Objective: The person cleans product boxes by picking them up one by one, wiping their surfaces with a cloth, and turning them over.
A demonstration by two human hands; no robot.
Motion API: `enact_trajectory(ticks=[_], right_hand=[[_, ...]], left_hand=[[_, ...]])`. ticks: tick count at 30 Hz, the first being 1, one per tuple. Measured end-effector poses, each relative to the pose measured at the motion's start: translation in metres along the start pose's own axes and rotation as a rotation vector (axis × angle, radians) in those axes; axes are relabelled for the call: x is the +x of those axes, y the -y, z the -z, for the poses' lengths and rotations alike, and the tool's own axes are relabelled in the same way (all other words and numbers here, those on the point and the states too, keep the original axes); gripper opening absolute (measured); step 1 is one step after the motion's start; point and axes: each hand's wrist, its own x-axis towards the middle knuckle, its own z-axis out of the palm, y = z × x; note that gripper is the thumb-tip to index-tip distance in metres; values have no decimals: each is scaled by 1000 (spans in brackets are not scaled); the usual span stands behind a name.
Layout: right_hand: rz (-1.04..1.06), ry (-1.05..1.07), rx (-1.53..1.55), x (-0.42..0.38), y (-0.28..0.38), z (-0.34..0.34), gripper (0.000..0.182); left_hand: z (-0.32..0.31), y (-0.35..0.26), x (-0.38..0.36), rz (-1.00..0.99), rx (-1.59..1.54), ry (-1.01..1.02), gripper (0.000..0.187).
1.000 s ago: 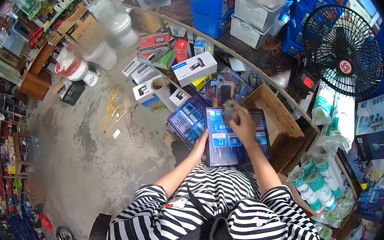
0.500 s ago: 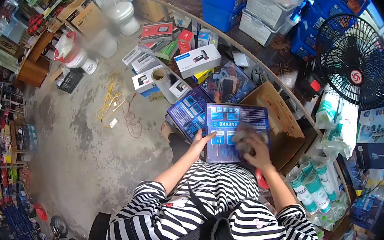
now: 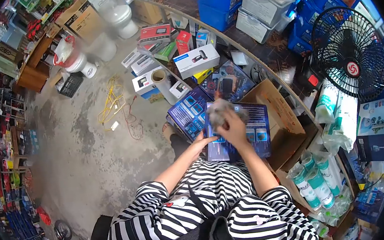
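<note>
A blue printed box [image 3: 260, 134] rests on the lap, its printed face up. My left hand [image 3: 202, 142] holds its left edge, thumb on the face. A greyish, blurred cloth [image 3: 223, 112] is in my right hand [image 3: 233, 128], pressed on the upper left part of the box; the fingers are wrapped round the cloth. Beside the box, to the left, lies another blue box [image 3: 187, 109]. An open cardboard carton [image 3: 284, 126] stands right of the held box.
Boxes, including a white box [image 3: 196, 61] and a red box [image 3: 155, 33], are piled ahead. A black fan [image 3: 352, 68] and wrapped green-white rolls [image 3: 320, 188] stand right. Yellow cord [image 3: 112, 105] lies on the floor. Blue bins [image 3: 220, 0] stand at the back.
My right hand has moved up and left across the box with the cloth, from its right side to its upper left part. My left hand stays at the left edge.
</note>
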Motion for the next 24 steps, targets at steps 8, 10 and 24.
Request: enact_trajectory(ticks=[8,10,24], right_hand=[[59,-166,-231,-48,-68,46,53],[-278,-134,-157,-49,-85,69,56],[-1039,-593,219,-92,-174,66,57]], left_hand=[[-9,-14,-11,10,-44,-34,71],[-8,-12,-7,-11,-8,-39,71],[32,-55,-49,-435,-4,-295,71]])
